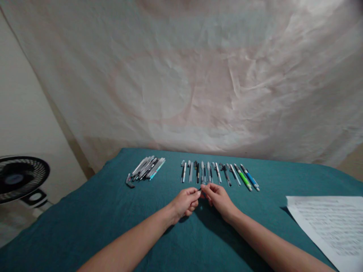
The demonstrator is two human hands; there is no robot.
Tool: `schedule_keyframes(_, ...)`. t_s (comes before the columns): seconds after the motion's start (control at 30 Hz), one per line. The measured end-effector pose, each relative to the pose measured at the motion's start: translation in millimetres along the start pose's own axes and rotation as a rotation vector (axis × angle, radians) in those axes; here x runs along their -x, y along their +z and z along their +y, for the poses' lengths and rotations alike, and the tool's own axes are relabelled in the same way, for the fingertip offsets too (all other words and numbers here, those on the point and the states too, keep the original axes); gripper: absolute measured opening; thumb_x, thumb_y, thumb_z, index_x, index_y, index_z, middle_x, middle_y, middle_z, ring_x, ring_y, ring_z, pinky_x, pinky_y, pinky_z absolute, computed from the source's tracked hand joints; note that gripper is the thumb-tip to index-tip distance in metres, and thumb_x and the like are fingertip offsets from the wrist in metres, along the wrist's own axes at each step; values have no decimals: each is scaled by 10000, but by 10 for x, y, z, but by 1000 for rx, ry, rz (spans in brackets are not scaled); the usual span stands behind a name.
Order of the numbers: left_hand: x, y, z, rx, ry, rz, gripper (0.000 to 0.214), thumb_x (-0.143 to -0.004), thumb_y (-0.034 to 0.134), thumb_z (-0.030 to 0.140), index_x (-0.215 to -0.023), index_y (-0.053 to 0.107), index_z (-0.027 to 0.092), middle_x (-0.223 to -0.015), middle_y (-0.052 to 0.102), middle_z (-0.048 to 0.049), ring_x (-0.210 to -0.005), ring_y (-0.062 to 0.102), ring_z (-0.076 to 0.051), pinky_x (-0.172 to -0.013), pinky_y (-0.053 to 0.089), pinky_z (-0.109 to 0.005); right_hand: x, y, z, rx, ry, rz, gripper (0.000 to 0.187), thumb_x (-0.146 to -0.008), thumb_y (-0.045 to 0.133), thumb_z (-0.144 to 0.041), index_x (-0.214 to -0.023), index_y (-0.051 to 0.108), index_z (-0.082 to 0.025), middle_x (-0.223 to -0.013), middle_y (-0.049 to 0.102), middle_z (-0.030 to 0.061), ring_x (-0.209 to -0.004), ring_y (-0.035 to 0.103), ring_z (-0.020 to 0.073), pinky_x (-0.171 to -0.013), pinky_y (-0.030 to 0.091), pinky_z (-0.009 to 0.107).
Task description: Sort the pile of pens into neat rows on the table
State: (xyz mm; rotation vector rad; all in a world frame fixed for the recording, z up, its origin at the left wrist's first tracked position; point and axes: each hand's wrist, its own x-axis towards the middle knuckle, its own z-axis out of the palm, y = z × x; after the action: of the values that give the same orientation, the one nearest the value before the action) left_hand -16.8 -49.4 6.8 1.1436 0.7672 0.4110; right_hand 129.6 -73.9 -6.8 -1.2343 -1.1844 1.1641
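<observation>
My left hand (187, 201) and my right hand (217, 196) meet above the cloth, fingertips pinched close together. Between them shows a small dark, thin piece (200, 189), mostly hidden by the fingers, so its kind is unclear. Just beyond my hands lies a row of pens, with caps or small parts beside several of them. A white pen (218, 173) and a black pen (197, 173) are among these. At the row's right end lie a green pen (244, 179) and a blue pen (250, 179).
A pile of pens (147, 169) lies at the far left, with small dark and clear parts (129, 182) beside it. Printed paper (329, 226) rests at the right on the green cloth (127, 226). A black fan (19, 179) stands off the left edge; a pale sheet (181, 94) hangs behind.
</observation>
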Motion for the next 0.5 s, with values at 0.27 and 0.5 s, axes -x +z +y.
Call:
schedule_keyframes(0.27,3,0,-15,-51,-4,27,370,-698,459,528,-852,442,192,-486,261,101,-350,153,-7,-358,68,-156,11,15,11,22,-4,31,386,-696,487,-527,-568,439,-166,-438,380,-61,-367,314,52,-377,259,190)
schedule_keyframes(0.5,23,16,-54,-110,47,24,437,-722,409,544,-973,460,190,-489,231,100,-354,160,-18,-350,96,-157,4,0,-2,-39,3,54,339,-719,484,-485,-640,488,-155,-431,387,-65,-368,337,58,-395,298,192)
